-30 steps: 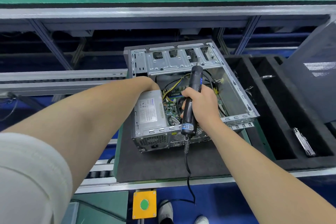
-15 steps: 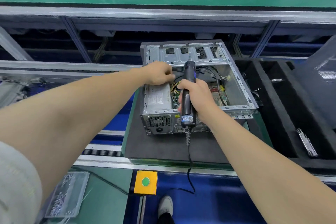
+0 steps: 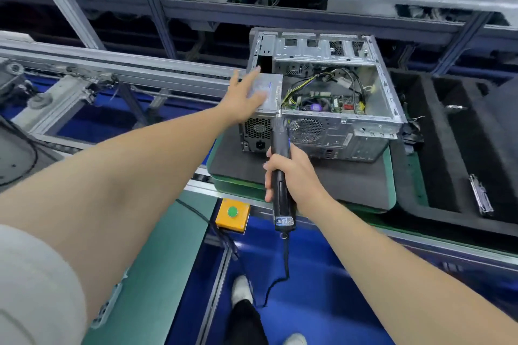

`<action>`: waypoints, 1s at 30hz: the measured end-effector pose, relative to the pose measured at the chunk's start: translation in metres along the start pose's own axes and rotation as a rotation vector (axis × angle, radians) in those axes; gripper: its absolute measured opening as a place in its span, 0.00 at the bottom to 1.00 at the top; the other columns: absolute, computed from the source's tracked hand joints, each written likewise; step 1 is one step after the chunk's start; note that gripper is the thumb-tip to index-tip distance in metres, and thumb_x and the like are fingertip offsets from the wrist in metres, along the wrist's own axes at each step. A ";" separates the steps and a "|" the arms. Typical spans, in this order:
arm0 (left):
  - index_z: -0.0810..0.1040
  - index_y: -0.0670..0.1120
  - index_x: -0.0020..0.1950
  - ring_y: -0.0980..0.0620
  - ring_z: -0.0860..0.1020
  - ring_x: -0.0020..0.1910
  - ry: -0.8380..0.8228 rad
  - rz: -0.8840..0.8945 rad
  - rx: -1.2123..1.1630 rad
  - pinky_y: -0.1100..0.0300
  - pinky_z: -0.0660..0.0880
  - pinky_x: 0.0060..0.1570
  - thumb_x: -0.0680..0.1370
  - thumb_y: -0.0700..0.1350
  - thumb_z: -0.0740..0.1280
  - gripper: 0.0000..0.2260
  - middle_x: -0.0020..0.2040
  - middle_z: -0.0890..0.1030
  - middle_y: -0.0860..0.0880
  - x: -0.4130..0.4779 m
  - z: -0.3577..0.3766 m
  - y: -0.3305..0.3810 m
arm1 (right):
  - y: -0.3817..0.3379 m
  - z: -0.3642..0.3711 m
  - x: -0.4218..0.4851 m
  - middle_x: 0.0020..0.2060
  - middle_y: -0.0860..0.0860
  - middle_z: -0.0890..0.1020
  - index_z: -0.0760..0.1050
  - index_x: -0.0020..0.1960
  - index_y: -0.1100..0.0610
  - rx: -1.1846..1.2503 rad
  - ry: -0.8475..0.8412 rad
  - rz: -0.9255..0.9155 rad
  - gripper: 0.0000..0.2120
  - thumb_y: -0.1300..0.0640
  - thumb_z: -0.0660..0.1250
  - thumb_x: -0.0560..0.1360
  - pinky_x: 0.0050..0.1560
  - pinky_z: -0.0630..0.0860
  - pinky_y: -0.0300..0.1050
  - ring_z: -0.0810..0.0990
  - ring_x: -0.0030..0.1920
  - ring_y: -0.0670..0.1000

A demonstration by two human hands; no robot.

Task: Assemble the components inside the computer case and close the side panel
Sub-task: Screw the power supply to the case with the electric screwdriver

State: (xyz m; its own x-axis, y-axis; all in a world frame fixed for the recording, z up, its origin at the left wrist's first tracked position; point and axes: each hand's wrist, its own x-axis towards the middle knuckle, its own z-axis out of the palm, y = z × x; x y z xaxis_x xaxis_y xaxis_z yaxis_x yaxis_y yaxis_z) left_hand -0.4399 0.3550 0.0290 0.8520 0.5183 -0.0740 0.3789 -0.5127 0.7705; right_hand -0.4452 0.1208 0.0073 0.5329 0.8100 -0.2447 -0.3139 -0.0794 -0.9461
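Showing one open case, one screwdriver and two hands.

open computer case on a dark foam mat atop a green pallet, black tray just beside

Open silver computer case lies on dark foam pad, motherboard exposed.

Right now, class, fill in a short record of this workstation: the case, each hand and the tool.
Case: computer case lying on dark foam mat, no side panel fitted; motherboard visible
Left hand: fingers spread over the power supply; contact unclear
Right hand: grips electric screwdriver by its barrel
Tool tip: at the case's rear top edge, beside the power supply
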 end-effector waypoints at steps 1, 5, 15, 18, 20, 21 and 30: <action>0.53 0.57 0.84 0.50 0.49 0.83 0.021 -0.009 -0.092 0.52 0.59 0.76 0.84 0.54 0.64 0.31 0.85 0.46 0.48 -0.004 0.002 -0.003 | 0.010 0.001 -0.006 0.33 0.62 0.75 0.72 0.50 0.59 0.003 -0.013 0.016 0.09 0.63 0.68 0.71 0.28 0.78 0.50 0.73 0.27 0.58; 0.61 0.57 0.82 0.56 0.74 0.68 0.097 -0.074 -0.575 0.57 0.69 0.70 0.86 0.49 0.62 0.24 0.75 0.71 0.56 -0.015 0.015 -0.017 | 0.044 0.007 -0.016 0.32 0.62 0.76 0.72 0.52 0.58 0.002 -0.019 0.098 0.12 0.62 0.69 0.70 0.29 0.78 0.51 0.73 0.27 0.58; 0.79 0.39 0.55 0.44 0.83 0.34 0.372 -0.576 -0.699 0.50 0.85 0.40 0.81 0.42 0.62 0.10 0.42 0.83 0.42 -0.061 0.073 -0.081 | 0.113 0.031 0.010 0.29 0.58 0.75 0.69 0.49 0.57 0.014 0.072 0.300 0.13 0.62 0.70 0.69 0.33 0.81 0.55 0.74 0.27 0.57; 0.83 0.33 0.53 0.48 0.82 0.29 0.236 -0.590 -0.737 0.60 0.80 0.30 0.80 0.40 0.61 0.14 0.39 0.84 0.40 -0.073 0.082 -0.085 | 0.124 0.039 0.022 0.28 0.56 0.75 0.70 0.50 0.56 0.045 0.117 0.309 0.15 0.62 0.70 0.67 0.33 0.81 0.54 0.75 0.27 0.57; 0.84 0.34 0.51 0.48 0.82 0.32 0.167 -0.573 -0.775 0.61 0.80 0.30 0.81 0.41 0.59 0.15 0.41 0.84 0.40 -0.075 0.081 -0.087 | 0.128 0.041 0.028 0.28 0.55 0.74 0.70 0.50 0.56 0.055 0.146 0.303 0.14 0.63 0.70 0.67 0.32 0.80 0.53 0.74 0.26 0.57; 0.84 0.35 0.51 0.48 0.82 0.34 0.139 -0.573 -0.784 0.61 0.81 0.32 0.81 0.41 0.59 0.15 0.42 0.85 0.41 -0.076 0.079 -0.088 | 0.128 0.042 0.030 0.28 0.55 0.74 0.71 0.49 0.55 0.054 0.152 0.301 0.13 0.63 0.70 0.68 0.32 0.80 0.53 0.74 0.27 0.57; 0.81 0.44 0.60 0.46 0.85 0.44 -0.007 -0.535 -0.941 0.58 0.82 0.40 0.81 0.44 0.65 0.10 0.48 0.87 0.43 -0.082 0.080 -0.091 | 0.123 0.051 0.033 0.28 0.54 0.75 0.72 0.52 0.56 -0.005 0.143 0.296 0.12 0.64 0.68 0.70 0.30 0.80 0.49 0.76 0.26 0.54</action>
State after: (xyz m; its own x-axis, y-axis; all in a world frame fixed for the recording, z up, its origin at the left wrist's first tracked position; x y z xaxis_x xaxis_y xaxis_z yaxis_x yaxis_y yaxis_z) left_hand -0.5151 0.3043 -0.0853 0.6616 0.5136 -0.5464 0.2751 0.5117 0.8140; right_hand -0.5062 0.1671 -0.1063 0.5242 0.6612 -0.5366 -0.4685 -0.3023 -0.8301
